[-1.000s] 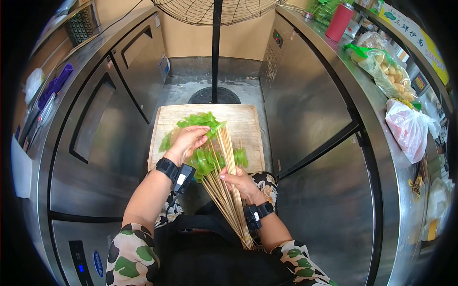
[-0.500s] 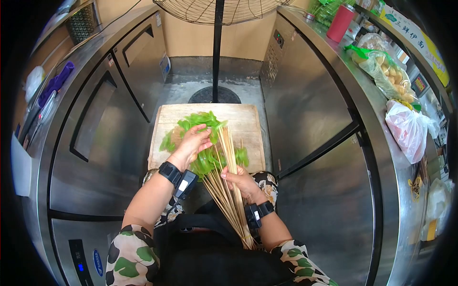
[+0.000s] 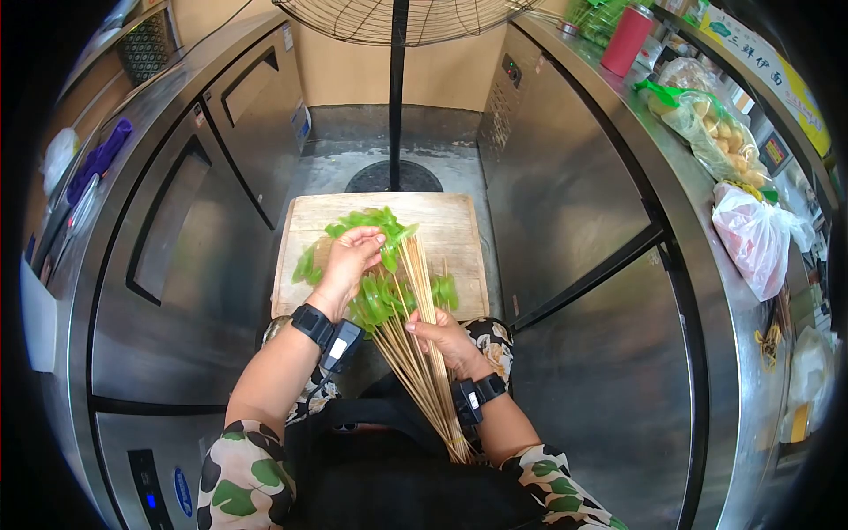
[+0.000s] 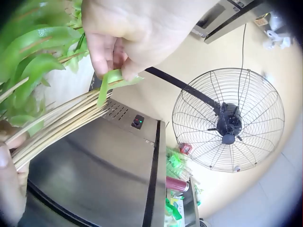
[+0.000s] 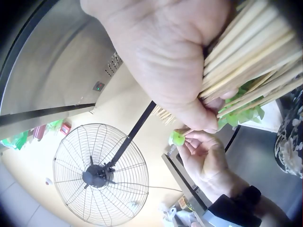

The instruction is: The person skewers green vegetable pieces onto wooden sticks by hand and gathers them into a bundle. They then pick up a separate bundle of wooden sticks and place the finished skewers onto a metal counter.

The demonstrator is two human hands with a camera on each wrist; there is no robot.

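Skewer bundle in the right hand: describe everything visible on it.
The skewer bundle is many thin, pale, wooden-looking sticks, slightly fanned, tips pointing away over the cutting board. The right hand grips it mid-length; the lower ends reach the lap. Green pieces appear threaded on several sticks. The left hand pinches one at the tips.

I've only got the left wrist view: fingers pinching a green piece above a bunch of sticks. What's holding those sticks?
Observer: The right hand grips the bamboo skewers as one bundle, partway along their length.
Operator: What's underneath all this?
Observer: A wooden cutting board. The left hand holds its green pepper piece above the board's middle.
Operator: Anything off to the right side?
Observer: A steel counter carries a pinkish plastic bag and a clear bag of pale round food.
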